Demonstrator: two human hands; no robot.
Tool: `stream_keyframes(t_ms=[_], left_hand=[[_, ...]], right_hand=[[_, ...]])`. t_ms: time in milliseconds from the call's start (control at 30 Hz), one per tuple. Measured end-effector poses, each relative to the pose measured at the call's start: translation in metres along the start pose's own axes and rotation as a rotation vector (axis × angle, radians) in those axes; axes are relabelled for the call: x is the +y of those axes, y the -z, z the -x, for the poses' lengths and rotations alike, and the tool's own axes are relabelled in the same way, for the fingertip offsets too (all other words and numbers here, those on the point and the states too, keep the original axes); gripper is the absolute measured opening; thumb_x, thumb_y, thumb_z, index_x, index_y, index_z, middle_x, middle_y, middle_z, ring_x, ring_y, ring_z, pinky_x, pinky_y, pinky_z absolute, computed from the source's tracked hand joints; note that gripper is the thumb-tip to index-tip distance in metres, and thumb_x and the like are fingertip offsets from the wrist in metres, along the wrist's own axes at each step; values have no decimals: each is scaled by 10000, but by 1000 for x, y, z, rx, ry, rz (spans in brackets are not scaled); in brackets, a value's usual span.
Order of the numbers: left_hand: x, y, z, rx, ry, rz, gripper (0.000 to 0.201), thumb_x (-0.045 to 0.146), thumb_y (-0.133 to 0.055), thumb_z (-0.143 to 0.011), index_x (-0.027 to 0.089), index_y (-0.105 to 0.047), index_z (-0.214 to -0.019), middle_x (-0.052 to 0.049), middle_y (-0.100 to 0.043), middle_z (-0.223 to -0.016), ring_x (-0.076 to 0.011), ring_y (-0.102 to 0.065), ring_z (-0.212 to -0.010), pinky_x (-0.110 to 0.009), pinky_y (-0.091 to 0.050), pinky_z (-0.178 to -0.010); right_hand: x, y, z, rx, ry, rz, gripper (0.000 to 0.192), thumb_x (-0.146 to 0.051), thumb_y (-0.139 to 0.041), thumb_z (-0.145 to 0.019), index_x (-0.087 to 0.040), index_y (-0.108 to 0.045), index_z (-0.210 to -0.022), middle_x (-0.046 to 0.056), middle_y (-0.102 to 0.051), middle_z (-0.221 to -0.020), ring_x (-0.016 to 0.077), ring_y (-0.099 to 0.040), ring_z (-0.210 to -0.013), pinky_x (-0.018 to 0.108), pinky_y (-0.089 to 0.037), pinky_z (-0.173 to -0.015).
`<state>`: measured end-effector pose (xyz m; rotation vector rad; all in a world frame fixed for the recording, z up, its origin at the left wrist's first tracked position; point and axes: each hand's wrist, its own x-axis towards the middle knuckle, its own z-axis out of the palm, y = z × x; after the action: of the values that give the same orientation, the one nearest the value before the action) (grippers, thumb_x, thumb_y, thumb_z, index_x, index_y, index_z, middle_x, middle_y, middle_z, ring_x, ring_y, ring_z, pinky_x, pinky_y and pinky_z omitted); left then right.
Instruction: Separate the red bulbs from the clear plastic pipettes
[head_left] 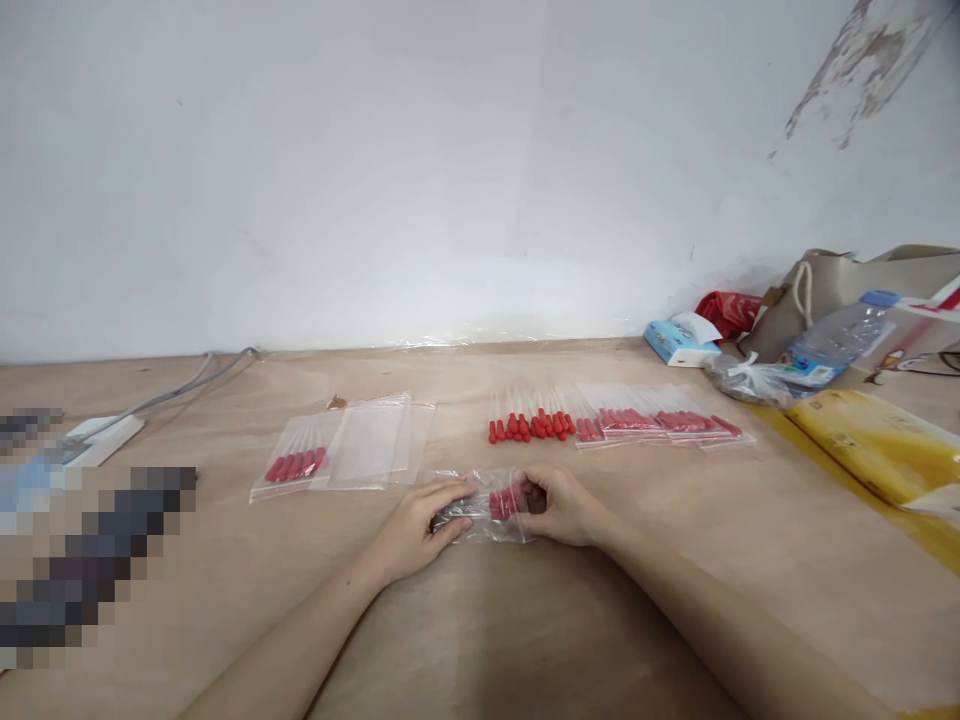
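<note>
Lying flat on the plywood table (525, 650), a small clear plastic zip bag of red-tipped thin sticks (491, 505) sits straight ahead of the person, its long axis running left to right. Both hands close on it from opposite ends: the left hand (420, 525) has fingers curled over the left edge, and the right hand (562, 508) pinches the right end where the red tips bunch. Neither hand is nearer than the other. Farther back lie loose red-tipped sticks (529, 425) and filled bags (660, 422).
</note>
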<state>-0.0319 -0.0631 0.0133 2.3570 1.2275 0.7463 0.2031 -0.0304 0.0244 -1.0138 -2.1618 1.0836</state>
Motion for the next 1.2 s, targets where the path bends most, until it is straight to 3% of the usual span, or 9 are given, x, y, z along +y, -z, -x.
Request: stream_keyframes(t_ms=[200, 467, 633, 767, 1000, 1200], left_hand=[[3, 1, 0, -6, 12, 11, 340, 297, -506, -833, 232, -529, -1167, -61, -576, -1180, -185, -531, -1081, -341, -434, -917], [6, 3, -2, 2, 22, 21, 327, 299, -498, -837, 228, -542, -1153, -62, -589, -1160, -186, -557, -1041, -319, -462, -874], [5, 4, -3, -6, 21, 0, 352, 308, -501, -834, 229, -524, -1176, -64, -567, -1194, -190, -532, -1084, -342, -445, -909], [2, 2, -2, -13, 23, -16, 359, 305, -508, -829, 225, -521, -1178, -71, -560, -1202, -197, -513, -1109, -357, -431, -928], [-1, 1, 0, -2, 14, -32, 351, 328, -512, -829, 225, -529, -1165, -64, -577, -1178, -199, -509, -1116, -364, -425, -938], [-2, 0, 0, -1, 1, -9, 348, 322, -509, -831, 226, -530, -1165, -66, -574, -1180, -198, -506, -1119, -380, -417, -953]], right_hand=[[5, -2, 0, 7, 22, -76, 89, -204, -598, -680, -166, -575, -757, -20, -567, -680, 87, -485, -581, 200, -378, -530], [15, -2, -3, -54, -64, -420, 316, -429, -607, -725, -163, -623, -895, 34, -645, -808, 134, -577, -713, 261, -449, -651], [24, 12, -3, -12, -237, -621, 316, -423, -678, -654, -155, -615, -810, 10, -642, -729, 102, -577, -621, 266, -474, -637], [33, 33, -1, -7, -279, -675, 294, -376, -709, -633, -143, -628, -794, 37, -667, -775, 115, -606, -694, 272, -483, -684], [42, 73, 1, 238, -184, -712, 266, -328, -701, -666, -184, -640, -880, 23, -675, -810, 87, -600, -670, 222, -469, -643], [23, 102, 3, 470, -61, -609, 258, -346, -703, -663, -206, -627, -865, 19, -665, -823, 120, -619, -713, 287, -494, -721]])
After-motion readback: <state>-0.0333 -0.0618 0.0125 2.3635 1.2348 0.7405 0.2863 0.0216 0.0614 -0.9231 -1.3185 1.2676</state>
